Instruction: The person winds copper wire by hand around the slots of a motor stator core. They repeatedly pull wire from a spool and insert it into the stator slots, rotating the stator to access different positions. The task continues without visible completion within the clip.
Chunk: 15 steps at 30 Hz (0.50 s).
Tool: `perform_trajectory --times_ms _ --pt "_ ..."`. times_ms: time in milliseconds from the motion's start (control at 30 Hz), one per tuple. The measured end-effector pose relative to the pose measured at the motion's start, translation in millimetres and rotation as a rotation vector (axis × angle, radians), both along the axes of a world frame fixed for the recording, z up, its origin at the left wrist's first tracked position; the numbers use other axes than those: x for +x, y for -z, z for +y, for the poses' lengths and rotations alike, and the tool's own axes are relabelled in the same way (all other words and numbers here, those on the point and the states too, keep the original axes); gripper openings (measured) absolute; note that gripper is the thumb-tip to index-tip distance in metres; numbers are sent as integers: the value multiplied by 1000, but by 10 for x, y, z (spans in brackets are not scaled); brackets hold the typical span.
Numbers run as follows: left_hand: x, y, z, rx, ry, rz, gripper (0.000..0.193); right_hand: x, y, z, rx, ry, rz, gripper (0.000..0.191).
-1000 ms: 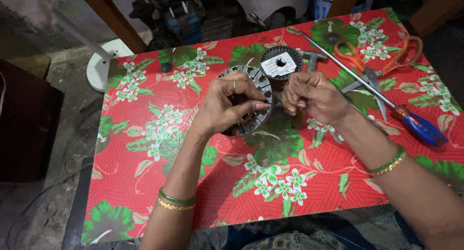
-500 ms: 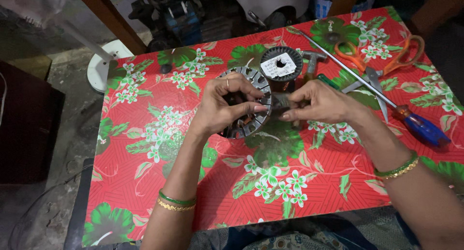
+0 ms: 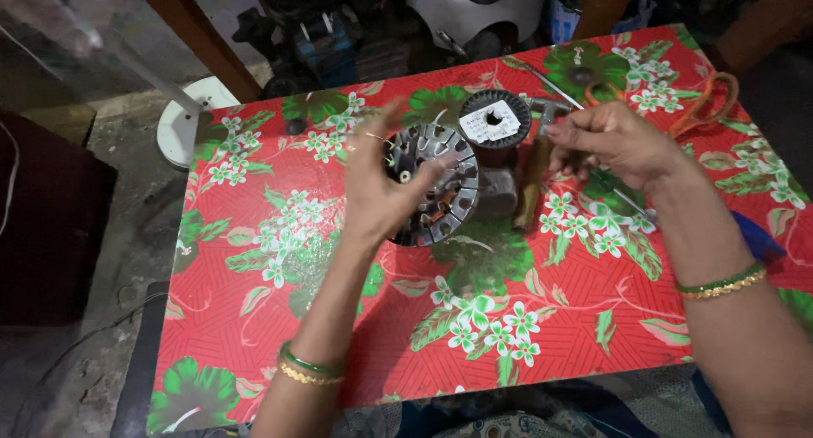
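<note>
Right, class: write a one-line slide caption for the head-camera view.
Left hand holds a round metal motor part over the flowered red tablecloth; right hand pinches something small.

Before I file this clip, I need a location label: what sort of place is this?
Probably a small home repair or motor-winding workbench. A slotted metal stator is in the left hand, a wire spool and orange-handled scissors lie on a floral-covered table.

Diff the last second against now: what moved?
The right hand pulled away to the right, off the round metal stator. The left hand still holds the stator, now tipped up. Wire spool, scissors and floral tablecloth unchanged.
</note>
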<state>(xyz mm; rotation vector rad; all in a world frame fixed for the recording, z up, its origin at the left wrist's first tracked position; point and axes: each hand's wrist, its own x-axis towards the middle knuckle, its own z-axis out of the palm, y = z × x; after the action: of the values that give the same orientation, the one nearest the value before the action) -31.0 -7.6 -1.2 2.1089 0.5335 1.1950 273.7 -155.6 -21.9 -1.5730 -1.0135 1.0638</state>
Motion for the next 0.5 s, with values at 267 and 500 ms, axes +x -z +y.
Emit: perform_trajectory --times_ms 267,500 --pt "38 3 -152 -60 -147 246 81 -230 -236 -99 100 451 -1008 30" --pt "50 18 -146 -16 -157 248 81 -1382 -169 -44 609 261 -664 23"
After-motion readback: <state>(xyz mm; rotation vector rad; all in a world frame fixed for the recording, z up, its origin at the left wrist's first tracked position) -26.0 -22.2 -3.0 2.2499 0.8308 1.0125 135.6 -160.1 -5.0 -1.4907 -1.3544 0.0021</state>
